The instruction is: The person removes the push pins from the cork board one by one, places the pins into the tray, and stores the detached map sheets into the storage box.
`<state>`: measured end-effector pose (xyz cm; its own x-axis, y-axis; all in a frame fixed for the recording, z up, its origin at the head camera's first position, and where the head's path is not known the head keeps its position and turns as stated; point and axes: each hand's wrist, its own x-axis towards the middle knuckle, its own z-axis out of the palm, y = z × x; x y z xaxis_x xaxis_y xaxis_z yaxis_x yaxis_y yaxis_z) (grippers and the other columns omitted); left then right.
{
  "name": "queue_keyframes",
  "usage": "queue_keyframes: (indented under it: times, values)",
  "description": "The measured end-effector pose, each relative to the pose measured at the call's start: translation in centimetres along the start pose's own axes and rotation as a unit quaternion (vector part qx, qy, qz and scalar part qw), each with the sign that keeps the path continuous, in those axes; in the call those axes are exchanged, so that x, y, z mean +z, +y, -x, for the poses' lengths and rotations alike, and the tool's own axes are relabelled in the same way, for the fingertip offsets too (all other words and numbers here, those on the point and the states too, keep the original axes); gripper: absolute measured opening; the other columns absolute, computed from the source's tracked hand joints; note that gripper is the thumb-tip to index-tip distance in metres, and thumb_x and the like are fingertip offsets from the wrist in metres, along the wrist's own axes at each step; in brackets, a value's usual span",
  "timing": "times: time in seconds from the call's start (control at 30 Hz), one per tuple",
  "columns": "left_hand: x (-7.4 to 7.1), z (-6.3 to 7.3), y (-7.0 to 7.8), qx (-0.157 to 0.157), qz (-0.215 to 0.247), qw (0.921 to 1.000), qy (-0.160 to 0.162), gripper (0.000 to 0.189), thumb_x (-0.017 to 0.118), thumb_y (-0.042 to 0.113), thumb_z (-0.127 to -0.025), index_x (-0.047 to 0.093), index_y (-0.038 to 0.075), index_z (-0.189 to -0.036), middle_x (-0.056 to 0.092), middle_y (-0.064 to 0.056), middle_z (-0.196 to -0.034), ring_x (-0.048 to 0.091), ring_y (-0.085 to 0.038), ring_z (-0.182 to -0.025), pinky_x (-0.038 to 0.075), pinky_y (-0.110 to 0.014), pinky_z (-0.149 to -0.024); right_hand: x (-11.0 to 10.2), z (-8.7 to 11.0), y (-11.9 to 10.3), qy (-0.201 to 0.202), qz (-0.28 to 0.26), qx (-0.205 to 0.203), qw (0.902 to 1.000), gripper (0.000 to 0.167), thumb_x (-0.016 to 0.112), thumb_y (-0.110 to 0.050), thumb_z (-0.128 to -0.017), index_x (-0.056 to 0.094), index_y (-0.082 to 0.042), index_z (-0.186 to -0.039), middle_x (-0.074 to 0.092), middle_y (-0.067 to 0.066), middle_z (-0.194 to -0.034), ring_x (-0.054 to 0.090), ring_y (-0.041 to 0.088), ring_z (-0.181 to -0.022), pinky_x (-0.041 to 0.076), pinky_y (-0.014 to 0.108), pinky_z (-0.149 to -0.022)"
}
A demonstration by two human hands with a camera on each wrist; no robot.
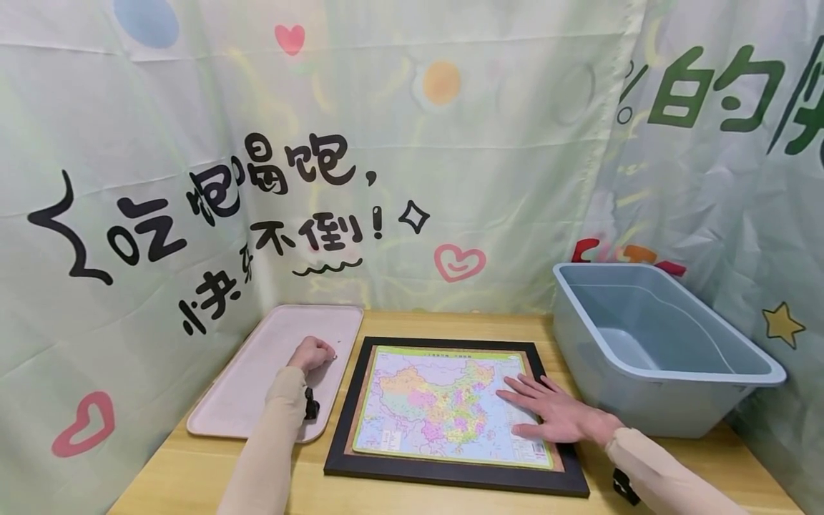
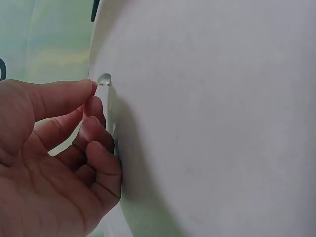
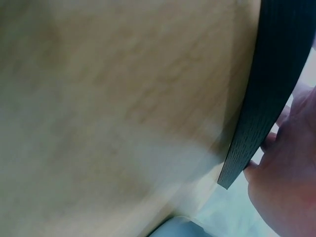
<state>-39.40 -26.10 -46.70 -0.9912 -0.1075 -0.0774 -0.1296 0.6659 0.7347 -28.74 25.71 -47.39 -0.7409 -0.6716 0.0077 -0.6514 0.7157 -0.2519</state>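
Observation:
Over the pale pink tray (image 1: pixel 257 372), my left hand (image 1: pixel 312 354) has its thumb and forefinger pinched together at a small clear, shiny piece (image 2: pixel 104 79). Its other fingers are curled in the left wrist view. A tiny dark speck (image 1: pixel 339 342) lies on the tray just beyond that hand. My right hand (image 1: pixel 556 411) lies with spread fingers on the right side of a colourful map sheet (image 1: pixel 431 408). The map rests on a brown board inside a black frame (image 1: pixel 450 478). Along the frame's edge, the right wrist view shows part of the right hand.
A grey-blue plastic tub (image 1: pixel 669 386) stands to the right of the frame. The wooden table (image 1: pixel 386 497) meets printed fabric curtains (image 1: pixel 412 172) at the back and sides. Tray and frame lie side by side with a narrow strip of table between them.

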Motion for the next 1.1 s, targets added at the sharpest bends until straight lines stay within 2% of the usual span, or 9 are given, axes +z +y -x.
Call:
queue_keyframes:
  times: [0.13, 0.27, 0.37, 0.47, 0.67, 0.87, 0.97, 1.1]
  values:
    - [-0.1, 0.2, 0.3, 0.007, 0.006, 1.0000, 0.003, 0.012, 0.063, 0.008, -0.089, 0.069, -0.001, -0.088, 0.059, -0.008, -0.081, 0.049, -0.018, -0.069, 0.040, -0.027, -0.057, -0.1, 0.0, -0.1, 0.007, 0.010, -0.004, 0.9999, 0.063, 0.050, -0.053, -0.097, 0.038, -0.023, -0.152, 0.031, 0.015, -0.159, 0.026, 0.046, -0.144, 0.016, 0.071, -0.108]
    - [0.0, 0.3, 0.7, 0.026, 0.005, 0.9996, 0.005, 0.014, 0.063, 0.010, -0.090, 0.070, -0.002, -0.089, 0.060, -0.006, -0.073, 0.050, -0.015, -0.058, 0.041, -0.027, -0.052, -0.1, 0.1, -0.2, 0.005, 0.007, -0.001, 1.0000, 0.064, 0.049, -0.054, -0.097, 0.038, -0.023, -0.152, 0.030, 0.014, -0.159, 0.025, 0.045, -0.144, 0.015, 0.070, -0.109]
    - [0.1, 0.6, 1.1, 0.045, 0.004, 0.9990, 0.002, 0.015, 0.062, 0.008, -0.089, 0.071, -0.003, -0.089, 0.062, -0.006, -0.069, 0.051, -0.013, -0.056, 0.043, -0.025, -0.053, 0.0, 0.1, -0.1, 0.008, 0.008, -0.002, 0.9999, 0.064, 0.050, -0.054, -0.097, 0.038, -0.023, -0.152, 0.030, 0.015, -0.159, 0.025, 0.045, -0.144, 0.015, 0.070, -0.109]
    - [0.2, 0.9, 1.6, 0.062, 0.002, 0.9981, -0.007, 0.014, 0.063, 0.006, -0.088, 0.071, -0.004, -0.092, 0.067, -0.009, -0.073, 0.056, -0.014, -0.060, 0.046, -0.025, -0.055, 0.0, 0.1, -0.1, 0.016, 0.015, -0.008, 0.9997, 0.063, 0.050, -0.053, -0.098, 0.039, -0.022, -0.152, 0.031, 0.015, -0.158, 0.027, 0.046, -0.143, 0.017, 0.071, -0.108]
    - [0.8, 1.4, 1.9, 0.077, 0.007, 0.9964, -0.035, 0.020, 0.067, 0.006, -0.090, 0.069, -0.003, -0.108, 0.070, -0.014, -0.101, 0.064, -0.018, -0.078, 0.052, -0.027, -0.063, 0.2, 0.0, 0.0, 0.013, 0.009, -0.007, 0.9998, 0.063, 0.049, -0.054, -0.098, 0.037, -0.025, -0.152, 0.030, 0.012, -0.160, 0.026, 0.043, -0.145, 0.016, 0.069, -0.110]
    - [1.6, 1.9, 2.5, 0.129, 0.006, 0.9904, -0.048, 0.023, 0.068, 0.004, -0.088, 0.068, -0.006, -0.109, 0.070, -0.016, -0.102, 0.066, -0.020, -0.085, 0.055, -0.031, -0.071, 0.2, 0.0, -0.1, 0.025, 0.018, -0.010, 0.9995, 0.063, 0.051, -0.056, -0.096, 0.042, -0.025, -0.150, 0.035, 0.012, -0.157, 0.030, 0.042, -0.143, 0.021, 0.069, -0.109]
    - [2.0, 2.2, 3.0, 0.138, 0.008, 0.9889, -0.054, 0.023, 0.069, 0.004, -0.088, 0.068, -0.005, -0.109, 0.070, -0.014, -0.102, 0.065, -0.019, -0.086, 0.054, -0.031, -0.072, 0.1, -0.1, -0.2, 0.040, 0.030, -0.015, 0.9986, 0.063, 0.051, -0.057, -0.095, 0.045, -0.023, -0.148, 0.038, 0.012, -0.156, 0.032, 0.042, -0.142, 0.025, 0.068, -0.108]
    - [2.5, 2.8, 3.8, 0.143, 0.036, 0.9854, -0.086, 0.025, 0.068, 0.005, -0.090, 0.067, -0.005, -0.112, 0.069, -0.013, -0.104, 0.066, -0.019, -0.085, 0.056, -0.034, -0.072, -0.1, 0.0, -0.4, 0.059, 0.035, -0.026, 0.9973, 0.062, 0.053, -0.057, -0.094, 0.052, -0.020, -0.143, 0.044, 0.015, -0.151, 0.037, 0.044, -0.139, 0.031, 0.067, -0.105]
